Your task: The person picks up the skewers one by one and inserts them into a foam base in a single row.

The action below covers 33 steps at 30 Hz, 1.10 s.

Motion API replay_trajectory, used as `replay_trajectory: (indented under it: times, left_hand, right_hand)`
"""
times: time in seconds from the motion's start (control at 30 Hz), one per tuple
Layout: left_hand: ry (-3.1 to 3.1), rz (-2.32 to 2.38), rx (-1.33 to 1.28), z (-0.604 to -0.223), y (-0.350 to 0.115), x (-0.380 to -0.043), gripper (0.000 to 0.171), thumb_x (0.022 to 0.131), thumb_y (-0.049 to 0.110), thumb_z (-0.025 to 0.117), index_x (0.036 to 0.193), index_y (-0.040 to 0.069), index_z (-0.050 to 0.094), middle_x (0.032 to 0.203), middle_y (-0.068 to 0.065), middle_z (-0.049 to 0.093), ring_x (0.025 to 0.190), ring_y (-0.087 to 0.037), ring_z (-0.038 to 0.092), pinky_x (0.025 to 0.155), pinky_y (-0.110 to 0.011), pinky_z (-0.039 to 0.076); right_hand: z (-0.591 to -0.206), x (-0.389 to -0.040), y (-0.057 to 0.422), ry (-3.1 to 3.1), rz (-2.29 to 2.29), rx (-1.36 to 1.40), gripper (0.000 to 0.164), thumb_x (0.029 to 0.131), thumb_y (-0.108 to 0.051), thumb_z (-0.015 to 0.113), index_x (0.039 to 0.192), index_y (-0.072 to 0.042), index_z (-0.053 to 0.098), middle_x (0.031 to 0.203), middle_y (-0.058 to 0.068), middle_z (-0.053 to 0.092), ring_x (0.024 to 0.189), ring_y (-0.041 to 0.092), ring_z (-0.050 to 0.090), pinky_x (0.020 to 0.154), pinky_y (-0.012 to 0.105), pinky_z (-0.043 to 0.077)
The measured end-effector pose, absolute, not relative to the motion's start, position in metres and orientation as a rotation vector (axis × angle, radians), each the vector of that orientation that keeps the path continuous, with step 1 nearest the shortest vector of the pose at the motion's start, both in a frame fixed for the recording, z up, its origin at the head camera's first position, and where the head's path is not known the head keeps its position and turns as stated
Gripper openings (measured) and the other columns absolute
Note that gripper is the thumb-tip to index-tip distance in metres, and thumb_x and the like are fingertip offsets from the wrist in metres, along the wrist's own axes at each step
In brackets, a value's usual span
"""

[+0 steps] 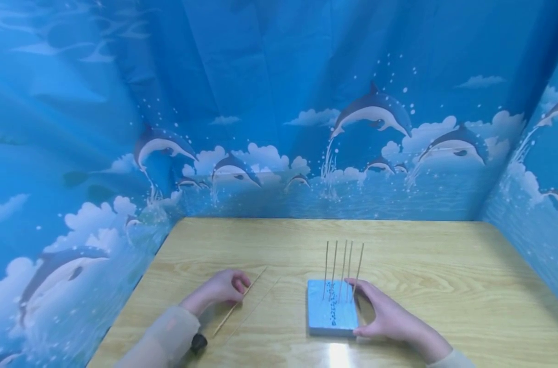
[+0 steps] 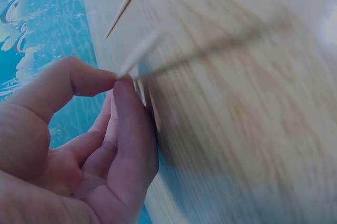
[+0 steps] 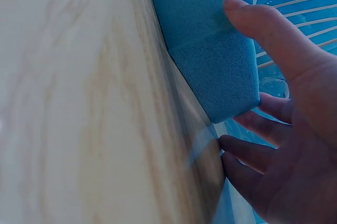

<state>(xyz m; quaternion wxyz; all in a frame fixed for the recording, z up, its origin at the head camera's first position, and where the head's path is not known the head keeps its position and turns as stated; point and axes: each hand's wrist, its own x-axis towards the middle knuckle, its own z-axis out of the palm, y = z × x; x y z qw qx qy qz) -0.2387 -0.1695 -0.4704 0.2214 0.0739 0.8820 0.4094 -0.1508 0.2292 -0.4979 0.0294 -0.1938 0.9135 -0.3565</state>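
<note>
My left hand [image 1: 223, 285] pinches a bamboo skewer [image 1: 227, 320] between thumb and forefinger, slanting over the left part of the table. In the left wrist view the blurred pale end of this skewer [image 2: 141, 52] sticks out past the fingertips. A second, thinner-looking skewer [image 1: 255, 308] lies just right of it. Further right, a blue foam block [image 1: 317, 312] sits flat on the table, with several skewers [image 1: 326, 266] upright in a row across it. My right hand [image 1: 382, 312] holds the block's right side, thumb at the near corner, fingers at the far one.
The wood-grain table [image 1: 421, 255] is bordered by blue dolphin-printed curtains [image 1: 279, 102] at the back and both sides. A small black object [image 1: 198, 343] shows beside the left sleeve.
</note>
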Motion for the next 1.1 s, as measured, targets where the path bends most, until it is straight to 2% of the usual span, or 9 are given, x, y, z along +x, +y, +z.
replay_trajectory:
  times: [0.23, 0.37, 0.47, 0.6, 0.73, 0.97, 1.1]
  left_hand:
    - [2.285, 1.370, 0.171, -0.464, -0.175, -0.243, 0.051, 0.069, -0.011, 0.060, 0.120, -0.005, 0.058, 0.087, -0.004, 0.057, 0.066, -0.012, 0.053, 0.057, -0.020, 0.050]
    - [2.243, 1.476, 0.210, -0.455, -0.170, -0.245, 0.056, 0.069, -0.009, 0.056, 0.125, -0.006, 0.054, 0.096, -0.010, 0.059, 0.065, -0.010, 0.053, 0.059, -0.020, 0.050]
    - [2.225, 1.544, 0.280, -0.445, -0.162, -0.245, 0.055, 0.070, -0.008, 0.057, 0.125, -0.008, 0.052, 0.099, -0.013, 0.060, 0.071, -0.010, 0.057, 0.063, -0.022, 0.053]
    - [2.156, 1.655, 0.382, -0.435, -0.148, -0.241, 0.050, 0.074, -0.007, 0.061, 0.123, -0.011, 0.050, 0.096, -0.009, 0.060, 0.081, -0.011, 0.061, 0.070, -0.024, 0.057]
    - [2.104, 1.735, 0.443, -0.429, -0.131, -0.237, 0.043, 0.077, -0.007, 0.065, 0.119, -0.008, 0.053, 0.095, -0.007, 0.061, 0.084, -0.013, 0.063, 0.075, -0.027, 0.059]
    - [2.116, 1.829, 0.522, -0.416, -0.093, -0.232, 0.035, 0.080, -0.005, 0.069, 0.113, -0.002, 0.059, 0.101, -0.013, 0.064, 0.093, -0.018, 0.064, 0.084, -0.029, 0.060]
    - [2.089, 1.894, 0.560, -0.411, -0.073, -0.228, 0.032, 0.081, -0.005, 0.070, 0.111, 0.000, 0.060, 0.100, -0.013, 0.065, 0.093, -0.017, 0.065, 0.085, -0.029, 0.059]
  right_hand:
    - [-0.499, -0.150, 0.229, 2.815, -1.098, -0.592, 0.110, 0.061, -0.049, 0.086, 0.148, -0.004, 0.038, 0.148, 0.015, 0.048, 0.135, 0.037, 0.047, 0.111, 0.060, 0.036]
    - [-0.500, -0.150, 0.230, 2.830, -1.087, -0.606, 0.110, 0.061, -0.050, 0.086, 0.147, -0.003, 0.038, 0.148, 0.015, 0.049, 0.135, 0.037, 0.047, 0.111, 0.060, 0.036]
    - [-0.499, -0.150, 0.230, 2.841, -1.082, -0.622, 0.110, 0.061, -0.050, 0.086, 0.147, -0.002, 0.038, 0.147, 0.015, 0.049, 0.134, 0.038, 0.048, 0.110, 0.060, 0.037]
    - [-0.497, -0.150, 0.230, 2.849, -1.084, -0.644, 0.109, 0.061, -0.049, 0.087, 0.147, -0.002, 0.039, 0.146, 0.016, 0.050, 0.132, 0.039, 0.049, 0.109, 0.061, 0.037]
    - [-0.495, -0.150, 0.229, 2.846, -1.081, -0.651, 0.109, 0.061, -0.050, 0.087, 0.147, -0.003, 0.039, 0.146, 0.015, 0.050, 0.132, 0.038, 0.049, 0.109, 0.061, 0.038]
    - [-0.494, -0.151, 0.229, 2.816, -1.099, -0.599, 0.110, 0.060, -0.047, 0.087, 0.148, -0.003, 0.038, 0.147, 0.016, 0.048, 0.134, 0.040, 0.047, 0.110, 0.062, 0.036]
    - [-0.496, -0.151, 0.228, 2.819, -1.090, -0.608, 0.109, 0.060, -0.046, 0.087, 0.148, -0.004, 0.038, 0.147, 0.015, 0.049, 0.134, 0.037, 0.048, 0.110, 0.060, 0.038]
